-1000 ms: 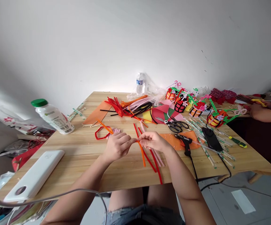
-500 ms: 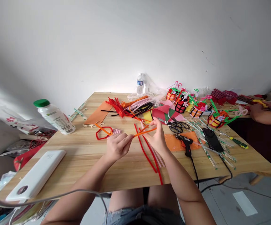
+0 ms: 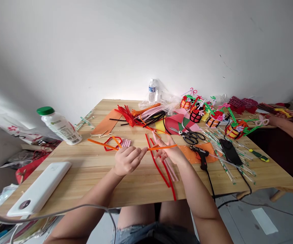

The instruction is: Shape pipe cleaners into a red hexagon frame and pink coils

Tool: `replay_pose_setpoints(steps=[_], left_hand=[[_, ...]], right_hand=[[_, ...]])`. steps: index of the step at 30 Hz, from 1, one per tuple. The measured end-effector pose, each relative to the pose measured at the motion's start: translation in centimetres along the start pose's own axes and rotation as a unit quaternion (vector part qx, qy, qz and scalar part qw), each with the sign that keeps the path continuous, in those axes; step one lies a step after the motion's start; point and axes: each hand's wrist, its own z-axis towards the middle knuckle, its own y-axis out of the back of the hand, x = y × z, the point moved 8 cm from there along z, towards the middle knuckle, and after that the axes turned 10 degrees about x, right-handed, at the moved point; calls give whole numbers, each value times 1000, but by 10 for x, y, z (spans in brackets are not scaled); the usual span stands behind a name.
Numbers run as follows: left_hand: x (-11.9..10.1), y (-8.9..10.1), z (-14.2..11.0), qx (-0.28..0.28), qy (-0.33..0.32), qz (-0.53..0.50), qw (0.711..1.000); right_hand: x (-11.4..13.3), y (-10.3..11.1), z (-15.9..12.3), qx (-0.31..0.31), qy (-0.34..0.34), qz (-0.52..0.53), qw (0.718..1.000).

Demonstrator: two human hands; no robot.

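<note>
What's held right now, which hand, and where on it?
Orange pipe cleaners, gripped mid-length in the left hand, ends sticking out both sides. The right hand is open at their right ends; contact there can't be told.

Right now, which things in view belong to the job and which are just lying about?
Likely the job:
orange strips, gripped by the left hand, crossing the right hand
red strips and pink strips near the hands

Likely just lying about:
green-capped bottle
white power bank
phone
water bottle
</note>
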Motion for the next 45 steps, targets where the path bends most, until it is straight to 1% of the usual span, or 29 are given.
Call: replay_pose_setpoints(steps=[3, 6, 7, 9, 12, 14, 15, 17, 18, 19, 20, 22, 23, 24, 26, 28, 29, 30, 31, 32, 33, 34, 36, 37, 40, 41, 42, 43, 45], left_hand=[[3, 3, 0, -25, 23, 33, 999], [2, 4, 0, -37, 23, 46, 998], [1, 4, 0, -36, 19, 47, 998], [-1, 3, 0, -27, 13, 43, 999], [-5, 0, 1, -4, 4, 22, 1000], [-7, -2, 3, 9, -1, 2, 1000], [-7, -3, 4, 13, 1, -9, 1000], [-6, -6, 7, 17, 16, -29, 999], [-5, -7, 8, 20, 30, -47, 998], [-2, -9, 10, 25, 48, -75, 996], [2, -12, 11, 35, 70, -116, 990], [12, -19, 11, 63, 126, -238, 961], [18, -24, 9, 80, 159, -309, 934], [23, -29, 6, 97, 195, -378, 900], [32, -38, -1, 126, 261, -492, 821], [35, -43, -8, 150, 300, -571, 750], [35, -45, -9, 159, 306, -597, 724], [34, -45, -10, 166, 306, -615, 708], [33, -45, -10, 171, 304, -622, 701], [33, -44, -9, 170, 298, -619, 706], [34, -42, -8, 162, 292, -606, 721], [35, -39, -6, 149, 284, -584, 745], [35, -31, 0, 116, 250, -523, 807], [34, -27, 3, 96, 224, -484, 840], [27, -11, 9, 37, 142, -313, 938], [23, -7, 10, 21, 117, -239, 964], [18, -3, 10, 9, 94, -164, 982], [14, -1, 10, 4, 71, -98, 993], [5, -1, 9, 10, 28, -10, 1000]], right_hand=[[-3, 12, -2, -57, -32, -34, 997], [-5, 15, -1, -74, -37, -70, 994], [-5, 14, 0, -67, -34, -81, 994], [-9, 3, 3, -8, -35, -83, 996], [-13, -22, 5, 135, -21, -41, 990], [-9, -29, 4, 168, 19, -32, 985], [-7, -28, 5, 162, 39, -48, 985], [0, -20, 5, 109, 96, -121, 982], [8, -16, 3, 72, 145, -176, 971], [18, -13, 0, 36, 206, -238, 948], [28, -14, -6, 8, 274, -300, 914], [42, -22, -19, -12, 391, -401, 828], [44, -27, -24, -7, 430, -433, 792], [45, -31, -28, -3, 457, -451, 767], [48, -35, -34, -9, 496, -457, 738], [51, -37, -40, -24, 528, -442, 725], [52, -39, -43, -30, 539, -434, 721], [54, -40, -45, -33, 547, -428, 719], [55, -42, -46, -36, 550, -422, 719], [57, -43, -47, -40, 549, -418, 723], [59, -43, -47, -45, 542, -413, 730], [60, -42, -46, -53, 531, -409, 740], [64, -36, -48, -87, 510, -396, 758], [65, -32, -51, -114, 507, -389, 761], [67, -23, -62, -196, 515, -378, 744], [65, -21, -62, -205, 506, -373, 750], [62, -18, -56, -201, 478, -359, 776], [56, -14, -46, -181, 427, -329, 822], [31, -8, -17, -94, 269, -221, 933]])
